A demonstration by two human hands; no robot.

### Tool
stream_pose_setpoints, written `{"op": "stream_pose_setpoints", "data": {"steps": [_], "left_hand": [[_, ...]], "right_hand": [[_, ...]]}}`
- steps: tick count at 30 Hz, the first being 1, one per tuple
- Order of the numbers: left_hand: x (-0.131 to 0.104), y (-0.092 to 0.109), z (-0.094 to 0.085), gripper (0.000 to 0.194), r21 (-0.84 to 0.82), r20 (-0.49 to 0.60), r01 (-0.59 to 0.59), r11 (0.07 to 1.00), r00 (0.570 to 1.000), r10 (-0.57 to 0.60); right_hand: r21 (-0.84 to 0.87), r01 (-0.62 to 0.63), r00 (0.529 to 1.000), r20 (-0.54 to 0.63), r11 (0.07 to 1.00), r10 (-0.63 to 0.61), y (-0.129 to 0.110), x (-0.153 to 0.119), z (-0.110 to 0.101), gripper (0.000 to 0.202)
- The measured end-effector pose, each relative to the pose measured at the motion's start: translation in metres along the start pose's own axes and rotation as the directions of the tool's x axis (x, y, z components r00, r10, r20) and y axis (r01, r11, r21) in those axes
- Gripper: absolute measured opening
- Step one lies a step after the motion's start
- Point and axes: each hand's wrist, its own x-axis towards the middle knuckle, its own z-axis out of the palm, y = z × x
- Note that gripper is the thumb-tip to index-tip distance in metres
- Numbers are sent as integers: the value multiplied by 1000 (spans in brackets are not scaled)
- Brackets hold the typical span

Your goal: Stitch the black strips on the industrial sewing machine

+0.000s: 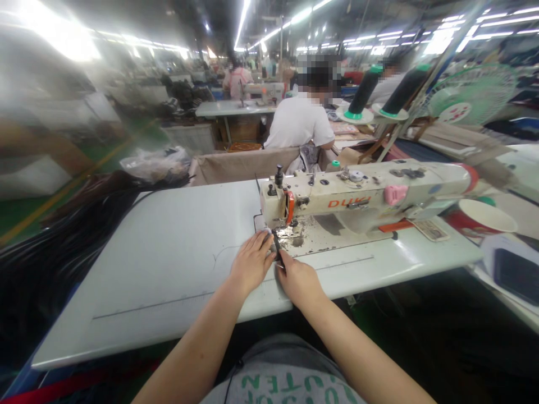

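Note:
A white sewing machine [366, 193] stands on a pale table [168, 241]. At its needle end lies a narrow dark strip [277, 247]. My left hand [251, 259] rests beside the strip, its fingers together and pressing down near the presser foot. My right hand [298, 278] is just to the right, its fingers closed on the near end of the strip. Some small white material shows at the left fingertips. A loose thread curls on the table left of my left hand.
Dark strips [63, 247] hang along the table's left edge. Behind the machine is a fabric-lined bin [227, 167], with a person in a white shirt [297, 120] beyond. At right are thread cones [364, 92], a green fan [471, 95], a paper bowl [484, 219] and a phone [517, 275].

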Motion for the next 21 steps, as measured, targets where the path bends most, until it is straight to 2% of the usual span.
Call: {"op": "stream_pose_setpoints", "data": {"steps": [14,21], "left_hand": [[-1,-1,4,54,25,-51,-26,999,998,27],[-10,-13,25,65,80,-63,-81,993,994,86]], "right_hand": [[-12,5,999,-39,1000,-5,1,-2,0,39],[-57,49,993,-102,997,-55,4,-16,4,40]]}}
